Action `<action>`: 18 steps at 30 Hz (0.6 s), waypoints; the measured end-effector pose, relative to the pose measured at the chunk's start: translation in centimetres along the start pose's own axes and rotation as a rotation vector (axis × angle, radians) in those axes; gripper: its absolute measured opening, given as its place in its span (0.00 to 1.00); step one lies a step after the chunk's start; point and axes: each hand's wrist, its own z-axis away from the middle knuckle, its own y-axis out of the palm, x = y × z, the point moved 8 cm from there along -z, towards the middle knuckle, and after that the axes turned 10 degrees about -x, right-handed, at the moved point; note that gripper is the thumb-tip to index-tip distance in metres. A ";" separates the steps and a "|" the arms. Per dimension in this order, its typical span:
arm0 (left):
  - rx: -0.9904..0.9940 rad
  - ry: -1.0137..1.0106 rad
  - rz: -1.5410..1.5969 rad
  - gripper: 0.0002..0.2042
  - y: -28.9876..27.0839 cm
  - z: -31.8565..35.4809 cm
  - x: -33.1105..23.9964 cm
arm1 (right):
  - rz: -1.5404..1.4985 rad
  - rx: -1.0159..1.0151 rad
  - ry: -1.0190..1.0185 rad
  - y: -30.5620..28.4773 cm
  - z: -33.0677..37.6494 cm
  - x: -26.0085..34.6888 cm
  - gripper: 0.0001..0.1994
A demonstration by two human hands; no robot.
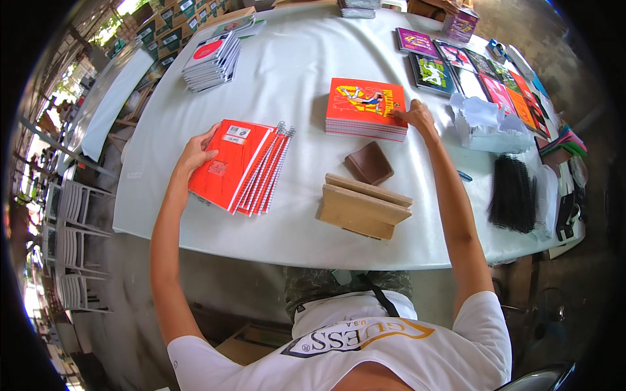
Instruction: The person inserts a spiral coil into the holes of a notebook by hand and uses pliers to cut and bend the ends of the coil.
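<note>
My left hand (197,154) grips the left edge of a fanned stack of red spiral notebooks (225,176), thumb on top and fingers partly hidden at the edge. Their wire coils stick out along the right side, and a white label sits on the top cover. At the right, my right hand (417,118) holds the right edge of a neat block of red notebooks (366,104) with a yellow picture on its cover, its thumb on the top. No coils show on this block. Between the two stacks lies a small brown tray-like block (370,163).
A folded cardboard piece (365,207) stands near the front edge. Colourful notebooks (430,72) lie in rows at far right, by crumpled white paper (489,124) and black coils (512,194). Another notebook stack (212,62) is far left. Another person's hand (448,6) shows at the back.
</note>
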 end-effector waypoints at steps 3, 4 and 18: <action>-0.233 0.175 -0.532 0.40 -1.8 0.2 -1.6 | -0.283 0.237 0.238 2.3 -0.2 -2.5 0.25; -0.317 0.240 -0.563 0.40 -1.7 0.3 -3.0 | -0.217 0.252 0.179 1.7 -0.8 -2.5 0.24; 0.088 0.445 0.581 0.27 21.1 5.2 -22.0 | -0.810 -0.368 -0.182 -16.6 20.4 4.3 0.09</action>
